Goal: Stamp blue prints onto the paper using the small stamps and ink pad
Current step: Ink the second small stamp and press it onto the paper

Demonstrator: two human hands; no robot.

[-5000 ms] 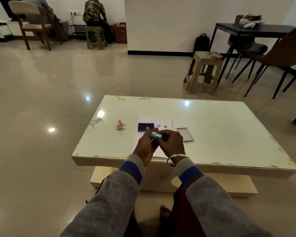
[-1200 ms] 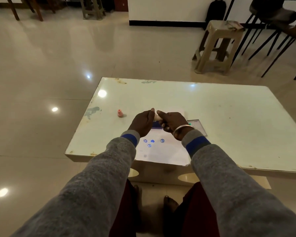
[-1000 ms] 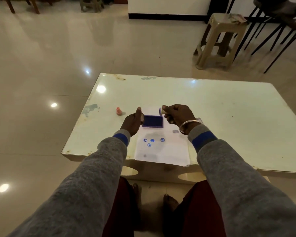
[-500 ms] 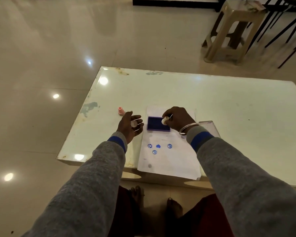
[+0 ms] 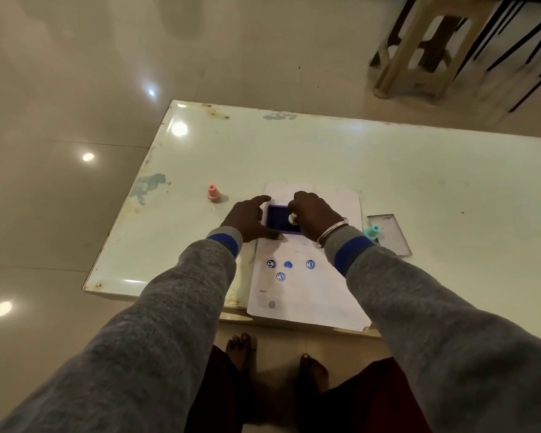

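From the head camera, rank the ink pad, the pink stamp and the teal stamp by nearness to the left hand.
From the left hand:
1. Ink pad, touching its fingers, just right.
2. Pink stamp, standing to its left, farther back.
3. Teal stamp, beyond the right hand.

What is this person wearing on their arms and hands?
Both arms are in grey knitted sleeves, the left sleeve and right sleeve each ending in a bright blue band with a grey cuff. The hands are bare, without gloves. The left hand shows no jewellery; the right hand has thin silver bangles at the wrist.
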